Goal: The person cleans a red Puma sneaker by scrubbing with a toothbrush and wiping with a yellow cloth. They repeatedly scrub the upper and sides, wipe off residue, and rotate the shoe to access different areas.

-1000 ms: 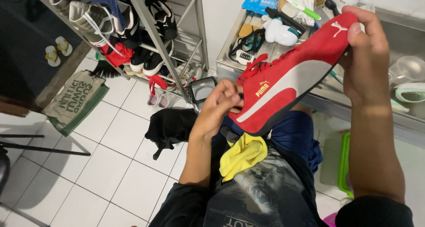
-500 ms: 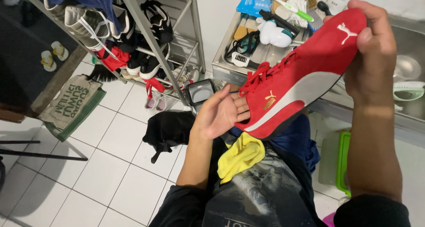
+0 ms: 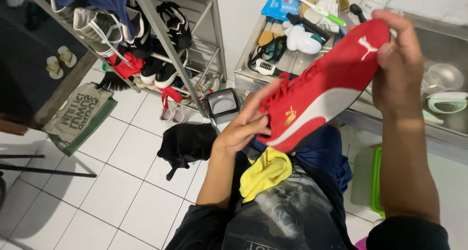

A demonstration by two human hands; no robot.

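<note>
A red sneaker (image 3: 321, 89) with a white side stripe and red laces is held up in front of me, toe end low and heel high. My right hand (image 3: 397, 67) grips its heel. Against the laced toe part rests my left hand (image 3: 243, 125), fingers stretched along the shoe's side. A yellow cloth (image 3: 265, 172) lies on my lap below the shoe.
A steel sink counter (image 3: 292, 62) behind the shoe carries brushes, a toothbrush (image 3: 312, 6) and a blue packet. A metal shoe rack (image 3: 146, 40) stands at left. On the white tile floor lie a black cloth (image 3: 187, 143), a printed bag (image 3: 80, 113) and a small container (image 3: 223, 105).
My left hand has opened from a closed pinch near the laces to flat fingers against the shoe. The shoe sits a little higher and more tilted.
</note>
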